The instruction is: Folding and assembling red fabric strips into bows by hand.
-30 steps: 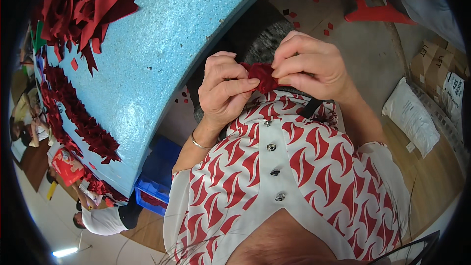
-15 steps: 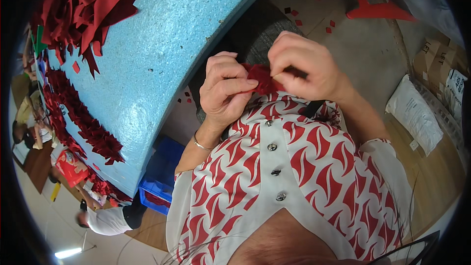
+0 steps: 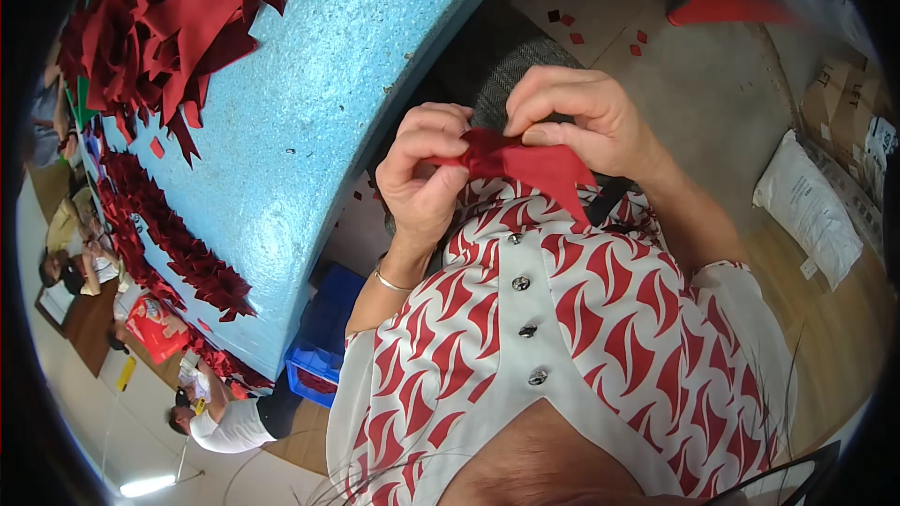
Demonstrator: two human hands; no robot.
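A dark red ribbon (image 3: 539, 167) is stretched between my two hands in front of my chest. My left hand (image 3: 424, 161) pinches its gathered end between thumb and fingers. Higher along the ribbon, my right hand (image 3: 579, 117) grips its upper edge with thumb and fingertips. The ribbon's free tail, cut to points, hangs down below my right hand over the patterned shirt. The folds beneath my left fingers are partly hidden.
A blue speckled table (image 3: 281, 122) curves along my left, bearing a heap of red ribbon pieces (image 3: 178, 28) and a row of ribbon bows (image 3: 178, 234). A blue crate (image 3: 314, 356) stands below it. White packages (image 3: 808, 206) and cardboard boxes (image 3: 834, 103) lie at right. People sit beyond the table.
The ribbon was bunched up between my hands and is now spread out, its tail showing. My right fingers have shifted to its upper edge, and the view has tilted slightly.
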